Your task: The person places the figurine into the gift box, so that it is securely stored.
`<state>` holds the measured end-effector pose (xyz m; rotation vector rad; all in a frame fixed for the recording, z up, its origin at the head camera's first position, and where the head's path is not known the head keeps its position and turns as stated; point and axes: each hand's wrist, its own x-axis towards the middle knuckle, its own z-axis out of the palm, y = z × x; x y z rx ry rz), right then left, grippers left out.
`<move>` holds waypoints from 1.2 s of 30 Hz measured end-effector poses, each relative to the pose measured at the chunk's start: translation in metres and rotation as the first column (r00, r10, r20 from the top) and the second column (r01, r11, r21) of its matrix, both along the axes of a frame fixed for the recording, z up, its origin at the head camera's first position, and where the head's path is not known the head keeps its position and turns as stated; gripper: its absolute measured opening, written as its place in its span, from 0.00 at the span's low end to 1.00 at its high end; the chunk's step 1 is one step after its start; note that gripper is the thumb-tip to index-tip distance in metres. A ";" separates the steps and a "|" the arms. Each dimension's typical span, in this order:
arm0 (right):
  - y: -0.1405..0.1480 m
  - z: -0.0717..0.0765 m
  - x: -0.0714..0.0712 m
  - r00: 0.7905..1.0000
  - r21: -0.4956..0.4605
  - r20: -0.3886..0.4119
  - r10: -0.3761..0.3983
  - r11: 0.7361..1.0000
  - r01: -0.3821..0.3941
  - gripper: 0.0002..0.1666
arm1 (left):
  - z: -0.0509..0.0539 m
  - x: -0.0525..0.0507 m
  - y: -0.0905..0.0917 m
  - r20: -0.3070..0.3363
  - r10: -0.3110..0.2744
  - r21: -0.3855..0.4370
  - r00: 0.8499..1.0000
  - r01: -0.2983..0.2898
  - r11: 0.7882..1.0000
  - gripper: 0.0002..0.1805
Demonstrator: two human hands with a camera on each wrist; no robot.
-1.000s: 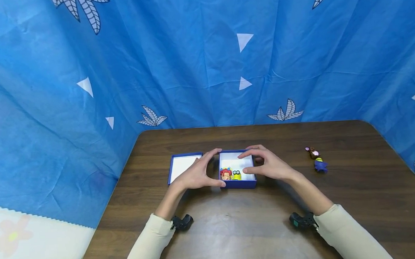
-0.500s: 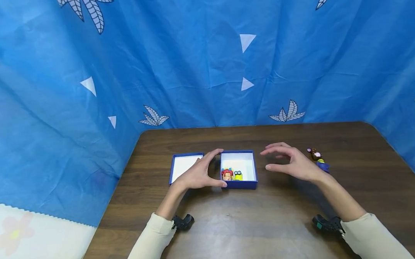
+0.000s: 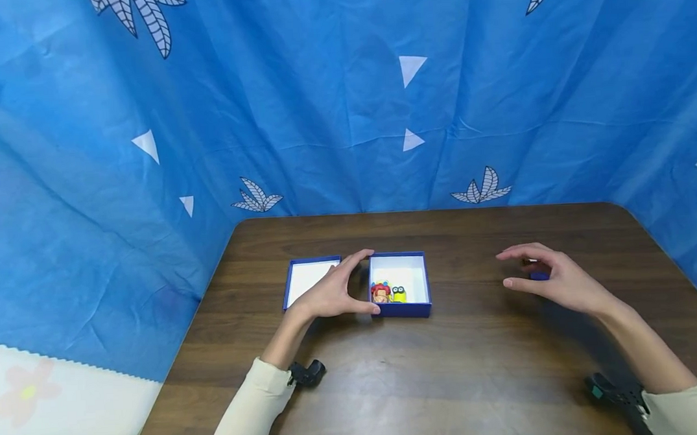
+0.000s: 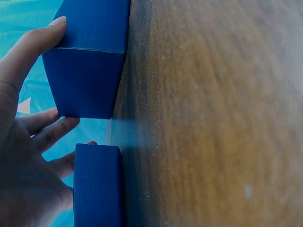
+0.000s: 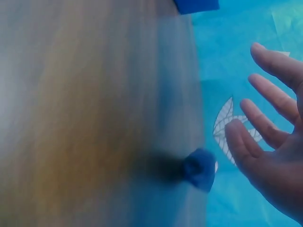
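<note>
A blue box with a white inside stands on the table. Inside its near left corner are a red-haired toy figure and a yellow minion figure. My left hand holds the box at its left side, thumb on the near wall and a fingertip at the far left corner. Out to the right, my right hand hovers with fingers spread and nothing between them. Below it a blue figure shows, partly covered in the head view. The brown figure is hidden behind this hand.
A shallow blue lid, white side up, lies left of the box, partly behind my left hand. The wooden table ends at a blue patterned curtain at the back.
My right hand has moved right, from over the box to above the figures on the right. My left hand stays at the box. The two figures in the box have not moved.
</note>
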<state>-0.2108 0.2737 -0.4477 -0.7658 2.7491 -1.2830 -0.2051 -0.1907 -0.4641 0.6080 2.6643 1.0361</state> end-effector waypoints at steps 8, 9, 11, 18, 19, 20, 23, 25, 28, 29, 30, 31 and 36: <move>0.019 -0.008 0.006 0.992 0.021 0.006 -0.128 0.992 0.128 0.28 | -0.002 -0.001 0.000 -0.002 -0.002 0.006 1.000 0.002 1.000 0.66; 0.022 -0.009 0.007 0.989 0.030 0.017 -0.144 0.989 0.144 0.28 | -0.002 -0.001 0.000 -0.003 0.000 0.007 1.000 0.000 1.000 0.66; 0.029 -0.010 0.008 0.985 0.047 0.026 -0.169 0.985 0.167 0.29 | -0.003 -0.001 0.001 -0.003 -0.001 0.005 1.000 0.001 1.000 0.65; 0.050 -0.019 0.014 0.971 0.070 0.044 -0.235 0.970 0.232 0.31 | -0.006 -0.001 0.003 0.000 -0.001 -0.006 1.000 0.001 1.000 0.66; 0.051 -0.020 0.014 0.970 0.072 0.046 -0.240 0.969 0.236 0.31 | -0.006 -0.001 0.003 0.000 0.001 -0.004 1.000 -0.001 1.000 0.66; 0.051 -0.021 0.013 0.968 0.078 0.052 -0.245 0.967 0.241 0.32 | -0.006 -0.001 0.002 0.003 0.002 -0.001 1.000 -0.002 1.000 0.66; 0.052 -0.024 0.009 0.965 0.106 0.066 -0.252 0.964 0.244 0.35 | -0.004 -0.001 0.001 0.010 0.000 0.011 1.000 0.000 1.000 0.66; 0.051 -0.026 0.007 0.966 0.125 0.085 -0.243 0.965 0.232 0.37 | -0.004 -0.001 0.000 0.015 -0.003 0.016 1.000 0.003 1.000 0.66; 0.050 -0.031 0.005 0.966 0.140 0.113 -0.234 0.966 0.218 0.40 | -0.003 -0.001 -0.001 0.020 -0.004 0.020 1.000 0.003 1.000 0.65; 0.050 -0.032 0.005 0.966 0.140 0.120 -0.231 0.967 0.214 0.41 | -0.003 -0.001 -0.001 0.019 -0.004 0.021 1.000 0.004 1.000 0.65; 0.050 -0.033 0.004 0.965 0.139 0.125 -0.232 0.967 0.214 0.41 | -0.002 0.000 -0.001 0.019 -0.003 0.019 1.000 0.003 1.000 0.65; 0.050 -0.034 0.004 0.964 0.137 0.125 -0.233 0.967 0.216 0.41 | -0.002 0.000 -0.001 0.019 -0.001 0.018 1.000 0.000 1.000 0.65; 0.052 -0.037 0.004 0.969 0.114 0.111 -0.222 0.971 0.210 0.37 | 0.000 0.000 0.000 0.013 -0.001 0.017 1.000 0.001 1.000 0.65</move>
